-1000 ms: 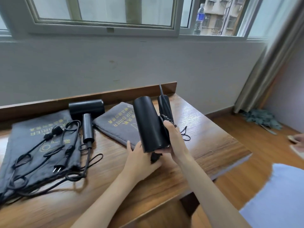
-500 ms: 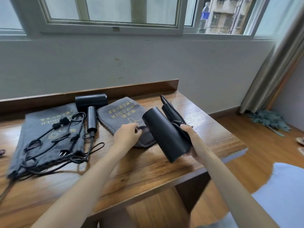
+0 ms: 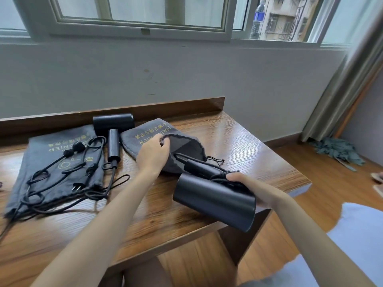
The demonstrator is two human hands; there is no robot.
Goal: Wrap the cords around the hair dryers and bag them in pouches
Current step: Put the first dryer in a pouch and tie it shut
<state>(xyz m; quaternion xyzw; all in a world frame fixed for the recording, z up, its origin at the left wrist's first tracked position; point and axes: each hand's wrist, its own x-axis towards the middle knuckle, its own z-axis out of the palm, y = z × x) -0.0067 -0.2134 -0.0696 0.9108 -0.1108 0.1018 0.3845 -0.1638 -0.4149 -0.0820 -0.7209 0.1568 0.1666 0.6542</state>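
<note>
Nearest, the right hand (image 3: 259, 191) grips a black hair dryer (image 3: 215, 200) over the front edge of the wooden table (image 3: 238, 141), fingers curled tight around the barrel and the cord (image 3: 226, 178) wound on its handle. The handle points away, its tip at the open mouth of a grey pouch (image 3: 186, 150). The left hand (image 3: 154, 155) pinches the pouch's upper rim between thumb and bent fingers and lifts it, so the dark inside shows; nothing else is visible inside. The pouch's drawstring (image 3: 215, 160) trails to the right on the table. Farther left, a second hair dryer (image 3: 113, 129) lies flat, its loose cord (image 3: 83, 175) sprawling over a second grey pouch (image 3: 39, 154) that lies flat and closed. Behind the table stand a grey wall (image 3: 186, 75) and a window (image 3: 141, 15).
</note>
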